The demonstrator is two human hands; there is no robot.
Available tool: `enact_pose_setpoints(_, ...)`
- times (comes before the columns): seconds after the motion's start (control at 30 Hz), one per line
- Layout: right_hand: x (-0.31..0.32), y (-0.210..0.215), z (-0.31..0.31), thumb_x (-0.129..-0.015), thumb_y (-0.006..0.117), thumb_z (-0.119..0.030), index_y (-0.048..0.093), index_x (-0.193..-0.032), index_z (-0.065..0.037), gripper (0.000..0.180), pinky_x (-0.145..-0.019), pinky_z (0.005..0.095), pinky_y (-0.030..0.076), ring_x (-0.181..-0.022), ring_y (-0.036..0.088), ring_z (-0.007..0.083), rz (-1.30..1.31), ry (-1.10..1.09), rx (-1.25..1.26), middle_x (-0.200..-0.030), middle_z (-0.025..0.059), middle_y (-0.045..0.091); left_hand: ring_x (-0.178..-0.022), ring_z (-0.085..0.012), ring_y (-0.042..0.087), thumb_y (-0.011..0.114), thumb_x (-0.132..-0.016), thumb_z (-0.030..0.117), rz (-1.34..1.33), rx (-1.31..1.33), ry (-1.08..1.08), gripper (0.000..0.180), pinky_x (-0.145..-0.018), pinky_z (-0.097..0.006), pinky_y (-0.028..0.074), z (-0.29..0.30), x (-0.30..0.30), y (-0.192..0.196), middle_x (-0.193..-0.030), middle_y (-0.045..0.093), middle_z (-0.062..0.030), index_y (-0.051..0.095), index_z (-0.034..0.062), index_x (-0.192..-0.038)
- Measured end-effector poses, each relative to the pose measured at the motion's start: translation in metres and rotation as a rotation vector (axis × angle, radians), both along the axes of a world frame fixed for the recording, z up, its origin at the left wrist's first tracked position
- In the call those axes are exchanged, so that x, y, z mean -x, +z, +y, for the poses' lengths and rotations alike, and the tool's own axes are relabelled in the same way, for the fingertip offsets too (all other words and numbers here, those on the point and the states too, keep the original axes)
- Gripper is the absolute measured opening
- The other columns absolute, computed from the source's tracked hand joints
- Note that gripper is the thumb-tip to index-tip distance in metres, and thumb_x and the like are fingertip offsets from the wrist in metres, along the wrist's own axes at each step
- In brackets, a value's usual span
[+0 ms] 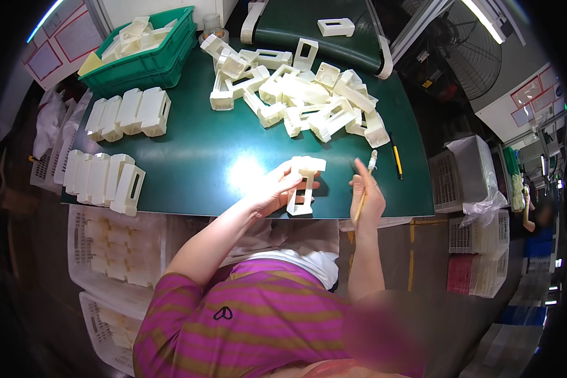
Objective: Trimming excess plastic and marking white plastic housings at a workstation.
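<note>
Clock taken from the part in hand, twelve pointing away from the body. One cream plastic part is held upright just above the near edge of the green tabletop, at three o'clock of the left hand; its frame is gripped by thumb and fingers, some fingertips showing past its far side. At three o'clock, apart from the part, the right hand is closed on one thin stick, index finger extended; the stick's white tip is pointed to twelve, touching nothing.

One black-and-yellow pen is laid near the right edge, at one o'clock of the right hand. At nine, a row of about five cream parts is stood side by side; at ten, a second row of four.

Between eight and nine, below table level, two white crates are seen, pale pieces inside. At twelve, a loose pile is heaped; about twenty parts estimated, exact count prevented by overlap.

Farther: two green trays, stacked, between ten and eleven, the upper filled with parts; one clear jar at eleven. One conveyor belt at twelve, a single part carried on it. Between one and two, one fan.
</note>
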State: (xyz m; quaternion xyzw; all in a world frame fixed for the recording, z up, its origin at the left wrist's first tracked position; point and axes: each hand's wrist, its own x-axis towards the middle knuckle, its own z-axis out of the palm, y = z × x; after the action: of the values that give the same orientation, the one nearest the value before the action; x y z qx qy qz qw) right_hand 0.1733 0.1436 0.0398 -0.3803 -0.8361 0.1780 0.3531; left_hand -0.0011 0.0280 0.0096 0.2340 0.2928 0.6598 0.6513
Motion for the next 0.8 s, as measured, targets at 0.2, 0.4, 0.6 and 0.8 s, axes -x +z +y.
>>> enact_pose_setpoints(0.2,0.023,0.025,-0.022,-0.095,0.039,-0.022,0.059,-0.094,-0.001,0.029,-0.052,0.0202,0.038,-0.057,0.047,0.0078,0.478,0.273,0.391,-0.078,0.0070,0.059,-0.113,-0.0212,0.048,0.062,-0.082,0.029,-0.011,0.001,-0.003,0.057,-0.085,-0.037,0.046,-0.002,0.000,-0.004,-0.126,0.046,-0.0086,0.037,0.0063,-0.128)
enact_pose_setpoints(0.4,0.028,0.028,-0.016,-0.095,0.041,-0.023,0.056,-0.070,-0.001,0.036,-0.044,0.0172,0.033,-0.046,0.041,0.0034,0.552,0.256,0.609,-0.059,0.0047,0.058,-0.112,-0.0210,0.049,0.062,-0.082,0.026,-0.041,-0.024,0.023,0.056,-0.084,-0.036,0.046,-0.005,-0.001,-0.006,-0.127,0.045,-0.0081,0.037,0.0060,-0.128)
enact_pose_setpoints(0.6,0.027,0.013,-0.015,-0.094,0.040,-0.019,0.055,-0.071,0.000,0.034,-0.045,0.0181,0.035,-0.049,0.048,0.0063,0.654,0.250,0.501,-0.062,0.0072,0.058,-0.111,-0.0201,0.048,0.062,-0.082,0.024,-0.034,-0.003,0.023,0.056,-0.084,-0.036,0.047,0.001,-0.001,-0.001,-0.126,0.046,-0.0079,0.036,0.0064,-0.128)
enact_pose_setpoints(0.8,0.029,0.024,-0.020,-0.095,0.039,-0.018,0.054,-0.074,0.001,0.032,-0.046,0.0186,0.035,-0.051,0.046,0.0075,0.604,0.351,0.599,-0.065,0.0090,0.058,-0.110,-0.0204,0.049,0.063,-0.082,0.024,-0.023,-0.018,0.043,0.054,-0.082,-0.037,0.047,-0.007,0.000,-0.006,-0.124,0.047,-0.0083,0.038,0.0067,-0.126)
